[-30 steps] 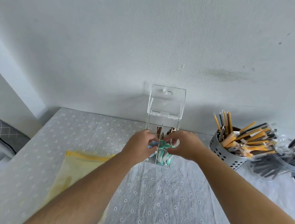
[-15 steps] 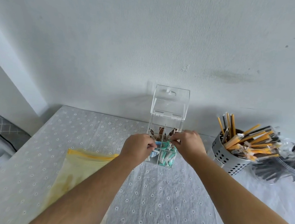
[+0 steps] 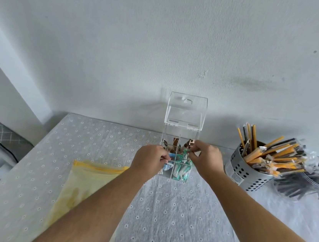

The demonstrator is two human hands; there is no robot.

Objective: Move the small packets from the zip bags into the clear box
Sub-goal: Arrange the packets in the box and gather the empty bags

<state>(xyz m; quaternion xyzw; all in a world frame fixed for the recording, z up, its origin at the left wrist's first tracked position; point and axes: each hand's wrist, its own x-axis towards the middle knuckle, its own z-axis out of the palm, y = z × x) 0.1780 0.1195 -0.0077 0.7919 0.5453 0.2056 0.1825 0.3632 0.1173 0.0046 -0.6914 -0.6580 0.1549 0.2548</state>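
Though print unreadable, left hand (image 3: 152, 159) pinches blue packet (image 3: 167, 165), right hand (image 3: 207, 159) pinches teal packet (image 3: 185, 155).

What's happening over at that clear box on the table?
A person is filling the clear box, whose lid stands flipped open. The left hand pinches a blue-and-white packet at the front-left compartment, while the right hand pinches the teal packets packed into the front-right one. Brown packets sit in the rear compartments. A yellow-topped zip bag lies flat on the cloth under the left forearm.
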